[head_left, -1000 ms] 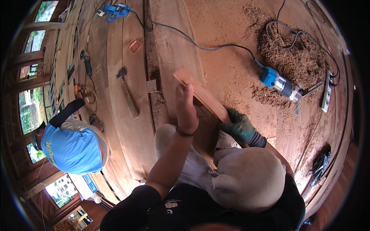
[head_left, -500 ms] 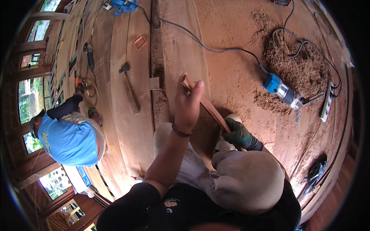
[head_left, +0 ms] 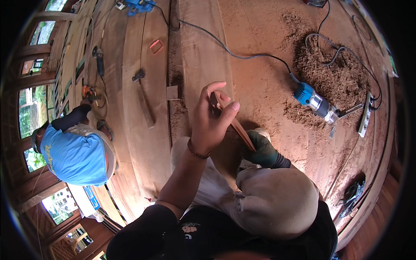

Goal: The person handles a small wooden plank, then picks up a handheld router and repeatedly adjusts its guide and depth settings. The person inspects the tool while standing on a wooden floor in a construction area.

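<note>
A narrow reddish-brown wooden strip (head_left: 241, 131) slants between my two hands above the floorboards. My left hand (head_left: 211, 121) is bare, with a dark bracelet at the wrist. Its fingers curl loosely round the strip's far end, the thumb lying across it; part of the grip is hidden. Wearing a dark green glove, my right hand (head_left: 262, 150) is closed round the near end beside my bent knee. Right of my hands, a blue and silver power tool (head_left: 315, 102), resembling a trim router, lies on its side with its cord attached.
Wood shavings (head_left: 329, 73) pile around the tool, near a white power strip (head_left: 366, 119). A hammer-like tool (head_left: 145, 102), an angle grinder (head_left: 99, 60) and a red frame-shaped piece (head_left: 156, 46) lie leftward. A co-worker in a blue shirt (head_left: 78, 154) bends over at left. A cord (head_left: 225, 47) crosses the boards.
My left hand has turned and shifted slightly right, its index finger now bent over the strip's far end. The right hand has moved a little left with the strip.
</note>
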`<state>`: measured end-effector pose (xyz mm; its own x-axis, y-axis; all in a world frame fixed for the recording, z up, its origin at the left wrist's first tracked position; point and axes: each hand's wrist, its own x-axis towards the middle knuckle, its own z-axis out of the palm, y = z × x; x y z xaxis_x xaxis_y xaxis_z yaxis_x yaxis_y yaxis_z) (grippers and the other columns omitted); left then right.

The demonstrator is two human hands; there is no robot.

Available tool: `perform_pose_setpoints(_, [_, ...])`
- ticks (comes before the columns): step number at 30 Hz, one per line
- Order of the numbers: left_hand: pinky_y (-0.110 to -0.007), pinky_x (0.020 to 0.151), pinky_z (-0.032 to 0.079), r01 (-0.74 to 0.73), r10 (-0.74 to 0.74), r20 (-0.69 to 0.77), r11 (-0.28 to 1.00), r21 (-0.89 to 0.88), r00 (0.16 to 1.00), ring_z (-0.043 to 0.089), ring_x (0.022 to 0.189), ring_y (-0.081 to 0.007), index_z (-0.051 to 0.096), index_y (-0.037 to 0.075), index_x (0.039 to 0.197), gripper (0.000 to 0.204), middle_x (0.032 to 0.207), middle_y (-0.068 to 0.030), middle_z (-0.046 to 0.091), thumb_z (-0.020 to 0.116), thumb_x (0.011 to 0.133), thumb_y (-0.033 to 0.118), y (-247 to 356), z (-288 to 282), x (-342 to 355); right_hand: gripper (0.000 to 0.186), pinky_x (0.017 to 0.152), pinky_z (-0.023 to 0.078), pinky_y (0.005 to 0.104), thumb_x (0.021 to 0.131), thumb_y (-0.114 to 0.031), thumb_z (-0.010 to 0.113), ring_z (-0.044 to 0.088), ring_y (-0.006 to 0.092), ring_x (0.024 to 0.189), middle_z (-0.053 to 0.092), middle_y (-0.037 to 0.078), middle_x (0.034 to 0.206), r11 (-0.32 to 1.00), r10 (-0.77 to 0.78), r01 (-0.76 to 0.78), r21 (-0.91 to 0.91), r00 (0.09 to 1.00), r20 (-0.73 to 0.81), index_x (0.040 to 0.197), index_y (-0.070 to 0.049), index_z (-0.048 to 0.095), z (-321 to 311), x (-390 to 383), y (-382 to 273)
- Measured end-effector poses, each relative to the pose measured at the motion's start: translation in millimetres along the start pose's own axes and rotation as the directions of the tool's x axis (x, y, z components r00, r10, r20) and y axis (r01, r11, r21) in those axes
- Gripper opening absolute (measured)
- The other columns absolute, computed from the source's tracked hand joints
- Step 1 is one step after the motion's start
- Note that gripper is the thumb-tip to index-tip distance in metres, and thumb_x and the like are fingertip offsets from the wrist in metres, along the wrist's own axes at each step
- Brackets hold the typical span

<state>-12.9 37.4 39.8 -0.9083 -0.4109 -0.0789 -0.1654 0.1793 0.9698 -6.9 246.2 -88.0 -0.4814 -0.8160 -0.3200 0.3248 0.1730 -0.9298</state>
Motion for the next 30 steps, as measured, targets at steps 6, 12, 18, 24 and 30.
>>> perform_pose_setpoints(6, [-0.026,0.069,0.049,0.031,-0.032,0.003,0.998,0.06,0.999,0.057,0.076,-0.0086,0.056,0.003,0.127,0.04,0.096,-0.0037,0.061,0.072,0.092,0.012,12.2,-2.8,-5.3,0.038,0.076,0.049,0.0298,0.081,0.003,0.069,0.059,0.0117,0.087,0.063,0.002,0.097,0.994,-0.087,0.085,0.074,0.996,0.015,0.119,-0.004,0.064,-1.6,-4.2,-0.6])
perform_pose_setpoints(12, [-0.027,0.076,0.048,-0.119,0.086,0.141,0.962,0.246,0.986,0.056,0.083,-0.0113,0.058,0.005,0.122,0.03,0.096,-0.0044,0.061,0.068,0.094,0.012,10.7,-12.2,-2.1,0.044,0.075,0.047,0.0281,0.077,0.0,0.073,0.056,0.0112,0.085,0.059,-0.001,0.093,0.988,-0.026,0.003,0.152,0.989,0.147,0.119,-0.006,0.062,-12.8,-6.6,-4.7])
perform_pose_setpoints(18, [-0.027,0.077,0.048,0.018,-0.039,0.082,0.971,0.239,0.996,0.057,0.083,-0.0105,0.063,0.005,0.108,0.022,0.089,-0.0021,0.061,0.071,0.094,0.019,-7.4,-16.6,3.6,0.039,0.076,0.048,0.0285,0.081,-0.007,0.073,0.057,0.0118,0.084,0.061,0.0,0.095,0.989,0.022,-0.053,0.139,0.977,0.213,0.118,-0.006,0.062,-13.1,-2.6,-6.9])
perform_pose_setpoints(24, [-0.027,0.069,0.049,0.221,-0.212,-0.187,0.975,0.025,0.959,0.058,0.073,-0.0094,0.065,0.004,0.094,0.032,0.078,0.0011,0.063,0.078,0.093,0.033,-41.0,-27.2,21.4,0.022,0.069,0.049,0.0272,0.098,-0.021,0.065,0.06,0.0092,0.075,0.065,0.001,0.091,0.581,0.206,-0.473,0.663,0.873,0.443,0.111,-0.003,0.067,-32.2,-4.0,-16.9])
perform_pose_setpoints(30, [-0.026,0.057,0.041,0.335,-0.382,-0.423,0.924,-0.184,0.822,0.049,0.063,-0.0072,0.061,0.01,0.088,0.037,0.074,0.0046,0.054,0.074,0.095,0.044,-54.2,-59.0,31.9,0.034,0.084,0.053,0.0289,0.099,-0.023,0.068,0.065,0.0147,0.096,0.069,0.011,0.104,0.936,0.172,-0.266,0.232,0.917,0.36,0.117,0.006,0.069,-81.3,-5.7,-31.0])
